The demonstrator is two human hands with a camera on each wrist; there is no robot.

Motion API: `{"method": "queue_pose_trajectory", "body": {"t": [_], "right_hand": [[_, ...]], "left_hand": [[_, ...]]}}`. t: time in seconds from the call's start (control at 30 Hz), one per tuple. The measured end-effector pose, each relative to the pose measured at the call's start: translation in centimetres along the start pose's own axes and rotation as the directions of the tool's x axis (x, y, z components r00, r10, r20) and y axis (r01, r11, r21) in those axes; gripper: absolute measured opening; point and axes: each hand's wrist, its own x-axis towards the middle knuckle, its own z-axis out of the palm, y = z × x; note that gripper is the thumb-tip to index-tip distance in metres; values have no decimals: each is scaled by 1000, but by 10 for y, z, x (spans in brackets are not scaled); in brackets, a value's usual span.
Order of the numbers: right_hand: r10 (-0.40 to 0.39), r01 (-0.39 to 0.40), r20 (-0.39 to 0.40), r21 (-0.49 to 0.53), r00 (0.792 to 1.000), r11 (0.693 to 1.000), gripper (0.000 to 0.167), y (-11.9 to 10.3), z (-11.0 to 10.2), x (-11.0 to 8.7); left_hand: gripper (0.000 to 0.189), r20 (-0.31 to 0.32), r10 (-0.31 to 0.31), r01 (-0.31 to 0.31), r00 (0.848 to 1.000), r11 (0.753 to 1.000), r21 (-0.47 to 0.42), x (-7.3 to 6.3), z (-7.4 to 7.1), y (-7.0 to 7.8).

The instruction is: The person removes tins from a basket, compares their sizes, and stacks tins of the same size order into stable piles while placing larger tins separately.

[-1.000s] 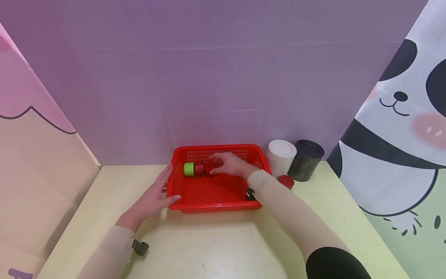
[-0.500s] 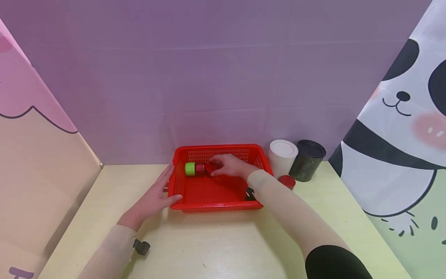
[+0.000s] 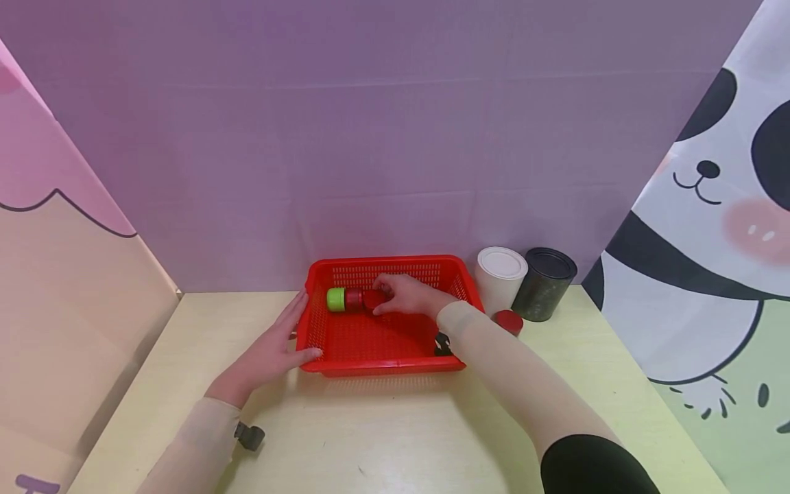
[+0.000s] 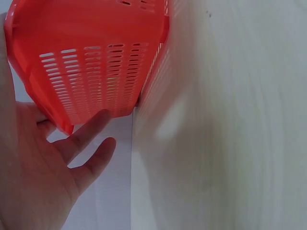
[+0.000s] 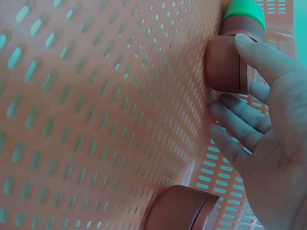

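Observation:
My right hand (image 3: 407, 295) reaches into a red plastic basket (image 3: 395, 363), and its thumb and index finger pinch a small round red container (image 5: 223, 64). In the right wrist view a lid-like seam runs around this container. Directly left of it, in a row, lie a darker red piece (image 3: 354, 300) and a bright green cap-like piece (image 3: 336, 300). Another red container (image 5: 182, 211) shows at the bottom of the right wrist view. My left hand (image 3: 268, 360) rests on the basket's left end, fingers stretched along the rim and thumb over the front corner.
Right of the basket stand a white lidded can (image 3: 501, 278) and a dark can (image 3: 544, 285) with a black lid. A red-topped container (image 3: 509, 321) sits in front of them, partly behind the right sleeve. The purple backdrop (image 3: 382, 171) rises close behind the basket.
Little differs. The pinched red container and the right hand have shifted very slightly, while the left hand stays on the basket.

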Motion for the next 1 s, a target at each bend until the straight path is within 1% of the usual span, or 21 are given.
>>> {"method": "queue_pose_trajectory", "body": {"t": [0.07,0.43,0.57,0.7,0.87,1.0], "right_hand": [[2,-2,3,-4,1000,1000,59,0,0,0],[11,-11,10,4,1000,1000,58,-4,3,-4],[10,-9,8,-8,1000,1000,57,-2,2,-4],[0,0,1,-29,1000,1000,55,-1,2,-3],[-10,9,-11,-19,1000,1000,53,0,2,-2],[-22,22,-21,-3,1000,1000,54,0,1,-1]], "left_hand": [[120,11,3,-3,1000,1000,8,0,-2,0],[134,86,13,-11,996,1000,-22,-4,-10,0],[135,87,-6,8,996,1000,-20,-4,-10,1],[135,81,-10,12,997,1000,-24,-4,-9,0],[135,78,-5,7,997,1000,-31,-3,-9,0],[133,73,17,-15,997,999,-31,-2,-9,-2]]}}
